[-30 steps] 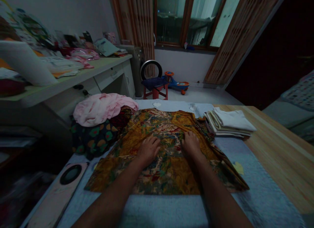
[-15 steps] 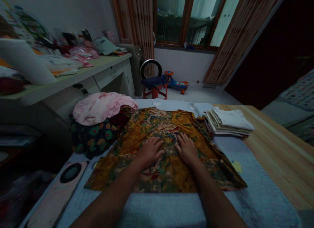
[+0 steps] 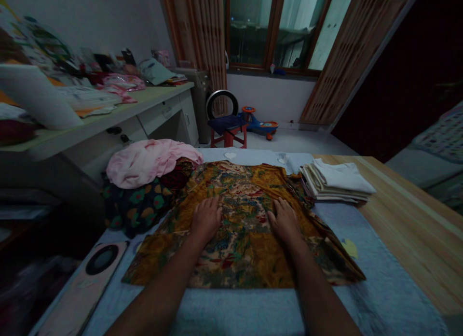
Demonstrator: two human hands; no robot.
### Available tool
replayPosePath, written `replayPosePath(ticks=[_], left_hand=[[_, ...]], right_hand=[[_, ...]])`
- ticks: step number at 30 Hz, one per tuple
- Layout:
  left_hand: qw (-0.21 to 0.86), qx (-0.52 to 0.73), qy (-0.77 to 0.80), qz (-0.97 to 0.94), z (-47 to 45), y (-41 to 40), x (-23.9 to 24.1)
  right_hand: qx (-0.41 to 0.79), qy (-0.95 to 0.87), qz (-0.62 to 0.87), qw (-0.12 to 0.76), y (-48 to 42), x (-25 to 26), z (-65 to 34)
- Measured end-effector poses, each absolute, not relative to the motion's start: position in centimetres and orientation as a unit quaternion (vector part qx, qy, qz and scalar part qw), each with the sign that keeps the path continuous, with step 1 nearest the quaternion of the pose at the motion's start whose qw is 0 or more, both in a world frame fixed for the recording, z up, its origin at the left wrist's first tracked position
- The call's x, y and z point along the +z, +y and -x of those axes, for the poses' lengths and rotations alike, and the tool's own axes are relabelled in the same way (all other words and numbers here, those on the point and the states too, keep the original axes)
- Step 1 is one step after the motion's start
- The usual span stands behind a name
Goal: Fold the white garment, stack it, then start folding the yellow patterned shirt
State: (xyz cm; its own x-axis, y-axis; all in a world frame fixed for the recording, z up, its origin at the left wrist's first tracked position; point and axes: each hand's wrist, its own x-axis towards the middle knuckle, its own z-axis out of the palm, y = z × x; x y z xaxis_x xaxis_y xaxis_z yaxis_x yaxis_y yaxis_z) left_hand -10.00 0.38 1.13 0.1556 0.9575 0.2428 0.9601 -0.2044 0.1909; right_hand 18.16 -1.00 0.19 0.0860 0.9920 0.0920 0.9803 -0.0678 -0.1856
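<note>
A mustard-brown patterned shirt [image 3: 249, 249] lies spread out on a light blue cloth [image 3: 238, 309]. My left hand [image 3: 207, 219] rests palm down on its left half, fingers stretched forward. On the right half lies my right hand [image 3: 285, 220], also flat with the fingers extended. Neither hand grips anything; both touch the fabric. The shirt's right side shows loose folds near its edge. Its far end reaches toward two pale heart shapes on the blue cloth.
Left of the shirt sits a heap with a pink garment [image 3: 150, 162] over a dark patterned garment [image 3: 139, 205]. A stack of folded clothes [image 3: 338, 181] stands at the right on the wooden table [image 3: 408, 220]. A pink phone-shaped object [image 3: 85, 287] lies at the near left.
My hands have moved apart over the shirt, the left one clearly to the left and the right one slightly to the right. The shirt stays in place.
</note>
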Motion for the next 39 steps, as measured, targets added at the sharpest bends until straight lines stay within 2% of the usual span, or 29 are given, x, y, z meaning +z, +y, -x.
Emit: replayPosePath(ticks=[4,12,19,27,35,39], left_hand=[[0.012,-0.151,-0.622,0.768,10.0,0.4,0.7],[0.004,-0.142,-0.592,0.793,9.9,0.3,0.6],[-0.020,-0.151,-0.608,0.780,10.1,0.5,0.4],[-0.013,-0.158,-0.661,0.733,10.8,1.6,1.2],[-0.104,-0.140,-0.552,0.815,11.1,5.2,1.8],[-0.112,-0.128,-0.563,0.809,12.1,6.8,0.9]], right_hand=[[0.028,-0.687,0.721,0.088,-0.4,1.6,-17.2],[0.068,-0.798,0.585,0.126,1.2,2.2,-13.3],[0.046,-0.756,0.644,0.113,1.7,0.2,-15.4],[0.029,-0.710,0.695,0.110,1.5,0.2,-16.1],[0.028,-0.709,0.695,0.118,1.6,0.2,-16.0],[0.028,-0.708,0.696,0.118,1.7,0.1,-16.1]])
